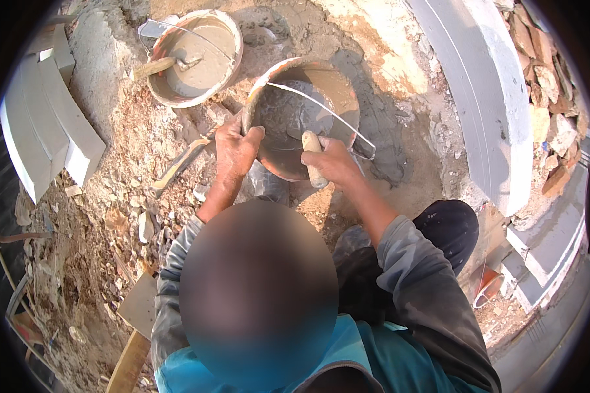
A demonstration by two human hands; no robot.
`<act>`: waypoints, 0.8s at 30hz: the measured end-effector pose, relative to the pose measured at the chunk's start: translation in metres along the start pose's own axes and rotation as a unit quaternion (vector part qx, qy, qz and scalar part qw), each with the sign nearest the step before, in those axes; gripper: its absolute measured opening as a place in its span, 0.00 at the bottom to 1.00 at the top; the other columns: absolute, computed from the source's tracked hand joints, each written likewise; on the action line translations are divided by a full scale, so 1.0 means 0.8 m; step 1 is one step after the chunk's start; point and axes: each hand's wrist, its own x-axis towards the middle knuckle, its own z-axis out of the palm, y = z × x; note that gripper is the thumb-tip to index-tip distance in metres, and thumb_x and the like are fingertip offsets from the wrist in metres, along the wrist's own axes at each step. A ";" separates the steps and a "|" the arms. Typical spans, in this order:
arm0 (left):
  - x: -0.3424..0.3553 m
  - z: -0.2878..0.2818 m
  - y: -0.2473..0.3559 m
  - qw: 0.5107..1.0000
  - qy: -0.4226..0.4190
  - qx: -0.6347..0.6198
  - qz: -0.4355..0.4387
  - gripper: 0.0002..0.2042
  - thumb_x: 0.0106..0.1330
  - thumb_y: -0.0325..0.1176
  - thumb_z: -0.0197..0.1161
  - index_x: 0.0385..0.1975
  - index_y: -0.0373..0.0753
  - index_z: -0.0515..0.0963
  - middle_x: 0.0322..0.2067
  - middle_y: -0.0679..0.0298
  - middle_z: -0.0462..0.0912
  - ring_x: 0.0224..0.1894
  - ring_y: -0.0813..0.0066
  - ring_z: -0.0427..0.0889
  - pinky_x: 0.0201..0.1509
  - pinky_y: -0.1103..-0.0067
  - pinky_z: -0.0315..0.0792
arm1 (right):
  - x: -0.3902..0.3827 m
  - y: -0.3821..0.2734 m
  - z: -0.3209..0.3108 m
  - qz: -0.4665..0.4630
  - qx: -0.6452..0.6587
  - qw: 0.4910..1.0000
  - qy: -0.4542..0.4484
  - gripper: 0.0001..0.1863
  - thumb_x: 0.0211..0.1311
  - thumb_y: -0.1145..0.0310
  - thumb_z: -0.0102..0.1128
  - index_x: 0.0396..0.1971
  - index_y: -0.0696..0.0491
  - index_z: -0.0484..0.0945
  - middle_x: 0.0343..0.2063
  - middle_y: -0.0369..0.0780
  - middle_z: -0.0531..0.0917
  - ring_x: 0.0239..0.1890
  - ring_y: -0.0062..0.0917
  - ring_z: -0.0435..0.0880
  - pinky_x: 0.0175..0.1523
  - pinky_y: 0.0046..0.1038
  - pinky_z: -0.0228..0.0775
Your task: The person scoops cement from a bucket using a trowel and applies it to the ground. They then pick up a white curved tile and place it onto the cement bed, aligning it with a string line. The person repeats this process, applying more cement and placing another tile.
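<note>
My left hand (239, 145) is closed over the left rim of a tilted bucket (283, 164), its thumb on the inside edge. Grey wet mortar (301, 111) coats the inside, and a thin wire handle spans the opening. At the near right rim, my right hand (334, 160) is wrapped round the pale wooden handle of a trowel (313, 157); its blade cannot be made out clearly against the mortar. Beyond my left hand stands a second bucket (237, 49) of grey mortar, with another wooden-handled tool (154, 68) resting in it.
A hammer-like tool with a wooden handle (180, 165) lies on the rubble left of my hand. Pale blocks (59, 124) are at the far left. A grey wall top (485, 85) runs along the right, with broken bricks (547, 85) beyond it. Wet mortar covers ground around the bucket.
</note>
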 end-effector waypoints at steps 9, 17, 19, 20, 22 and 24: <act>0.013 0.002 0.006 0.997 -0.020 0.051 0.047 0.15 0.64 0.35 0.63 0.43 0.30 0.81 0.15 0.67 0.74 0.21 0.85 0.72 0.26 0.77 0.70 | -0.050 -0.041 -0.022 -0.105 -0.539 0.834 0.051 0.37 0.55 0.72 0.59 0.66 0.60 0.60 0.50 0.58 0.76 0.49 0.52 0.81 0.53 0.45 0.74; 0.010 0.019 0.011 0.996 -0.029 0.030 0.084 0.19 0.69 0.35 0.61 0.57 0.34 0.78 0.18 0.72 0.72 0.23 0.86 0.67 0.26 0.79 0.67 | -0.011 0.042 -0.023 -0.349 -0.339 0.873 -0.031 0.32 0.58 0.69 0.62 0.64 0.60 0.68 0.43 0.53 0.83 0.36 0.41 0.86 0.43 0.37 0.77; 0.008 0.022 0.007 0.996 -0.009 -0.009 0.092 0.17 0.68 0.34 0.62 0.53 0.34 0.80 0.20 0.73 0.72 0.24 0.87 0.66 0.28 0.82 0.67 | -0.017 0.014 -0.034 -0.152 -0.221 0.957 -0.110 0.34 0.56 0.68 0.65 0.65 0.59 0.68 0.37 0.46 0.84 0.31 0.30 0.84 0.38 0.30 0.76; 0.010 0.021 0.008 0.995 0.013 0.002 0.099 0.16 0.67 0.33 0.63 0.51 0.34 0.81 0.20 0.73 0.72 0.25 0.87 0.67 0.28 0.82 0.67 | -0.019 -0.003 -0.039 -0.051 -0.159 0.975 -0.145 0.35 0.56 0.67 0.66 0.65 0.58 0.69 0.34 0.42 0.85 0.28 0.25 0.83 0.36 0.27 0.76; 0.015 0.019 0.012 0.991 0.062 0.021 0.116 0.14 0.66 0.32 0.64 0.48 0.33 0.82 0.21 0.74 0.73 0.26 0.87 0.68 0.29 0.82 0.67 | -0.025 0.000 -0.047 -0.035 -0.095 0.983 -0.157 0.37 0.56 0.68 0.67 0.67 0.56 0.67 0.33 0.38 0.84 0.26 0.18 0.80 0.34 0.23 0.74; 0.021 0.015 0.013 0.993 0.102 -0.028 0.056 0.12 0.66 0.30 0.64 0.43 0.29 0.81 0.26 0.72 0.79 0.27 0.86 0.71 0.30 0.82 0.68 | -0.044 0.002 -0.054 -0.015 -0.055 0.986 -0.160 0.37 0.57 0.70 0.67 0.68 0.56 0.66 0.34 0.35 0.83 0.26 0.14 0.77 0.33 0.21 0.73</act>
